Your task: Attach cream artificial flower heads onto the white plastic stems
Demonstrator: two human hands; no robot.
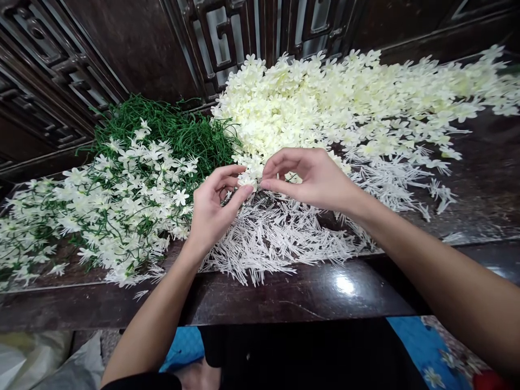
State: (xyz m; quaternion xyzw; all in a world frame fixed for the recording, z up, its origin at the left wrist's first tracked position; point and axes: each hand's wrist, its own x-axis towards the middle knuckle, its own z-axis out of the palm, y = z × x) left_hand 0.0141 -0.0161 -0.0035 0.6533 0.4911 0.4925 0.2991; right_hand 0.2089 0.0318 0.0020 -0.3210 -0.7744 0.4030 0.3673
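Observation:
My left hand (213, 208) and my right hand (311, 176) meet over the middle of a dark wooden table (284, 298). Both pinch a small cream artificial flower (248, 180) between thumb and fingers. Under them lies a heap of thin white plastic sprigs (276, 238). A big pile of loose cream flower heads (345, 103) spreads behind and to the right. To the left lie green stems with white flowers on them (117, 200), and bare green stems (182, 132) sit behind those.
Dark carved wooden panels (219, 38) stand right behind the table. A white plastic bag (40, 360) lies on the floor at the lower left. Blue flowered cloth (430, 352) shows below the table's front edge.

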